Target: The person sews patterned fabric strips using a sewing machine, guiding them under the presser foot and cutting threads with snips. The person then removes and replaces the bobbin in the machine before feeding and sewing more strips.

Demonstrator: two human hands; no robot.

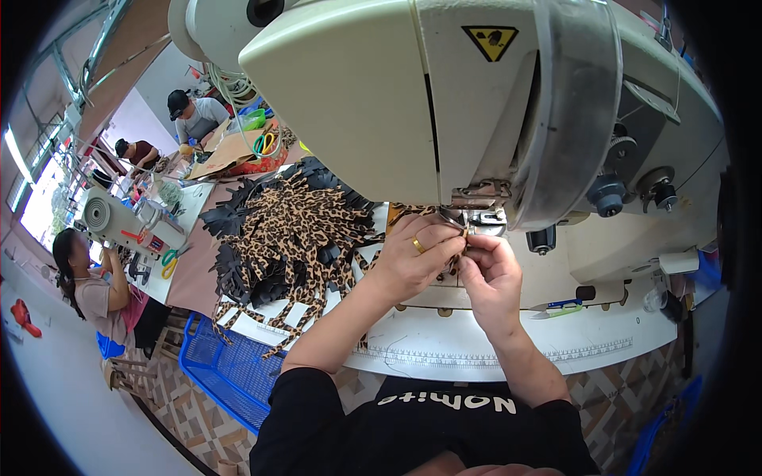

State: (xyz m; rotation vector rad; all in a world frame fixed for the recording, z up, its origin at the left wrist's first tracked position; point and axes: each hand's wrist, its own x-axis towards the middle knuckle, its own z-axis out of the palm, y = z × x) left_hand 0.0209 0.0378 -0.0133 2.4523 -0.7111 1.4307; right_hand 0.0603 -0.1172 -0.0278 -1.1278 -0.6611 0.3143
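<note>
Close to the needle area of a cream sewing machine [349,103], both hands meet just in front of the metal presser foot [484,220]. My left hand [413,252], with a gold ring, has its fingers closed on a small piece of leopard-print fabric [451,273], mostly hidden beneath them. My right hand [494,282] pinches at the same piece with thumb and forefinger. Left of the machine head lies a large heap of leopard-print strips [298,218] with black leaf-shaped ends. Some strips trail over the white table [444,341] toward its front edge.
A ruler strip [508,361] runs along the table's front. Tweezers and a blue-and-green tool [559,308] lie right of my hands. A blue plastic basket [222,373] stands below the table's left side. Scissors [169,263] lie farther left; several people work beyond.
</note>
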